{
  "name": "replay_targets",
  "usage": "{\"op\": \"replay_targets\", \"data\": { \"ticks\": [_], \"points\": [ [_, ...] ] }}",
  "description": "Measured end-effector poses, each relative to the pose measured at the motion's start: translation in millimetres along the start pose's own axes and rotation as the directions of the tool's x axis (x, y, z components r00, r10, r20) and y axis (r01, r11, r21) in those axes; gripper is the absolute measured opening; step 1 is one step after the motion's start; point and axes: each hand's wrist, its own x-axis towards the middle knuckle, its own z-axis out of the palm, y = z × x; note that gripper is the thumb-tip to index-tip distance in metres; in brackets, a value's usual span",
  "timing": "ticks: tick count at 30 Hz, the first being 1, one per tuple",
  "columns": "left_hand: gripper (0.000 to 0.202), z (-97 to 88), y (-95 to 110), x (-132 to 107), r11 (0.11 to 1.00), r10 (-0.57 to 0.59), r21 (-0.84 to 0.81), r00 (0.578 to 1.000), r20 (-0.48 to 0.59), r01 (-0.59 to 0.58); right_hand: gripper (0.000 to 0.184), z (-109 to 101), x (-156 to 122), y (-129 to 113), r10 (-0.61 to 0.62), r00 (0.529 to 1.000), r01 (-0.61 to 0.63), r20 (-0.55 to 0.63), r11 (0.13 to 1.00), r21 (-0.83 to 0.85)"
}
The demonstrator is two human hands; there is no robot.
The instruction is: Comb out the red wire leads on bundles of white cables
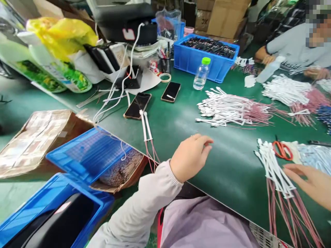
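My left hand hovers over the green table near its front edge, fingers loosely curled and apart, with nothing in it. My right hand lies at the right edge with fingers stretched out, touching a bundle of white-tipped pink wires. A pair of white-tipped wires hangs over the table edge to the left of my left hand.
A large pile of white-and-pink wires lies mid-table, with more piles near a seated person at far right. Two phones, a water bottle, a blue crate, orange scissors and blue bins on the left surround the area.
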Motion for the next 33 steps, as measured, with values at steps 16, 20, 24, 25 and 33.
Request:
{"op": "replay_targets", "data": {
  "ticks": [16, 20, 24, 25, 33],
  "points": [
    [0.03, 128.7, 8, 221, 0.897, -0.039, 0.443, 0.995, 0.087, -0.004, 0.022, 5, 20, -76, -0.424, 0.863, 0.254, 0.275, 0.834, 0.489],
    [0.014, 110.0, 10, 221, 0.902, -0.014, 0.431, 0.999, 0.035, -0.002, 0.023, 3, 26, -70, -0.331, 0.909, 0.08, 0.253, 0.734, 0.675],
    [0.012, 77.0, 27, 222, 0.978, 0.024, 0.209, 0.991, -0.131, 0.004, 0.025, 7, 33, -70, -0.281, 0.942, -0.018, 0.184, 0.505, 0.863],
    [0.011, 67.4, 34, 221, 0.993, 0.042, 0.116, 0.983, -0.18, -0.021, 0.026, 11, 35, -71, -0.289, 0.941, -0.031, 0.176, 0.446, 0.894],
    [0.017, 51.7, 63, 189, 0.738, 0.001, -0.67, 0.994, 0.112, 0.075, 0.035, 32, 43, -66, -0.072, 0.997, 0.047, -0.035, 0.173, 0.984]
  ]
}}
